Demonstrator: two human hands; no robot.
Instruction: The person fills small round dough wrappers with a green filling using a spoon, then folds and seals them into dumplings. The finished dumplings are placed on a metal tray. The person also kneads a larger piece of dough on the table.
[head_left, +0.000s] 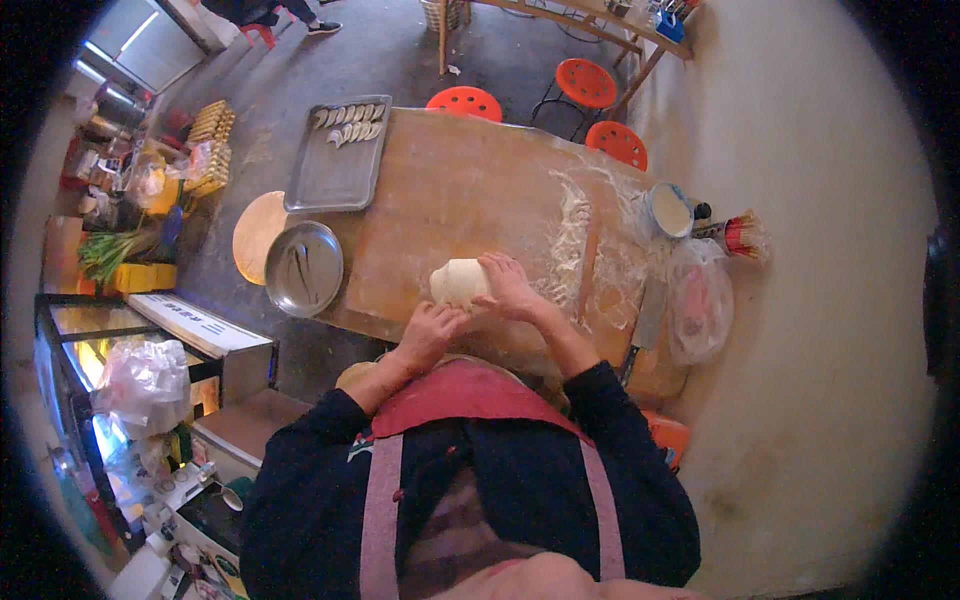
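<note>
A thick, pale lump of dough (456, 279) lies near the front edge of a wooden board (465, 187). Its right end is under my right hand (511, 289), with the fingers over the top and the thumb at the near side. My left hand (433, 330) has its curled fingertips against the near lower edge of the dough. To the right of the hands, a strip of loose flour (568, 225) runs along the board, beside a thin wooden rolling pin (591, 259). The underside of the dough is hidden.
A metal tray (330, 176) holds two rows of dumplings (354, 133). Nearer stands a round metal pan (319, 262) with a thin utensil. At right are a bowl (670, 210) of white contents, a flat metal blade (649, 313) and a plastic bag (699, 300). Red stools (585, 82) stand beyond.
</note>
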